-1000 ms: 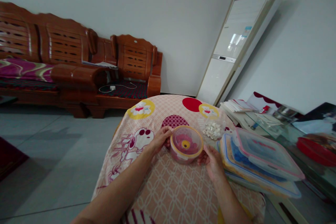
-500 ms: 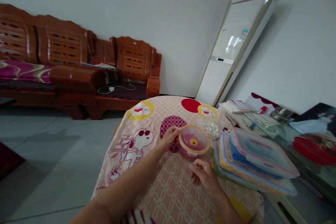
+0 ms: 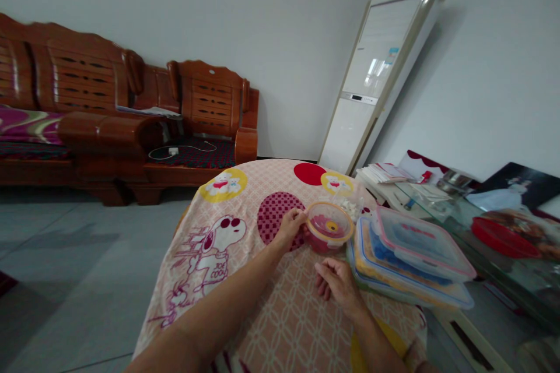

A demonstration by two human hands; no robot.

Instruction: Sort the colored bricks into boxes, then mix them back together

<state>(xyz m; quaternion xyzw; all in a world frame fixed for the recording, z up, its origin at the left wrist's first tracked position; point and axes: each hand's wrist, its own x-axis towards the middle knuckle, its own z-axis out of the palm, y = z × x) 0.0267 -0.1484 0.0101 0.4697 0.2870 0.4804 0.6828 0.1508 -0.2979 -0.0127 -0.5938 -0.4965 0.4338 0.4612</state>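
A round clear food container (image 3: 322,240) with an orange-rimmed lid sits on the patterned tablecloth; red and a yellow spot show through it. My left hand (image 3: 291,227) has its thumb and fingers closed on the container's left side. In front of the container is my right hand (image 3: 339,284), its fingers loosely curled with nothing visible in them, apart from the container. Just right of the container lies a stack of flat rectangular plastic boxes (image 3: 411,253) with blue and pink rims. Behind it, partly hidden, is a clear bag of white pieces (image 3: 350,206).
The round table's tablecloth (image 3: 266,303) has cartoon prints. A glass-topped stand (image 3: 464,224) at the right carries papers (image 3: 385,172) and a red tray (image 3: 503,238). Beyond the table stand a tall air conditioner (image 3: 356,99) and a wooden sofa (image 3: 100,134).
My left hand has shifted the container rightward over the cloth, closer to the stacked boxes and covering more of the bag. The view has turned slightly right. My right hand stays in front, curled.
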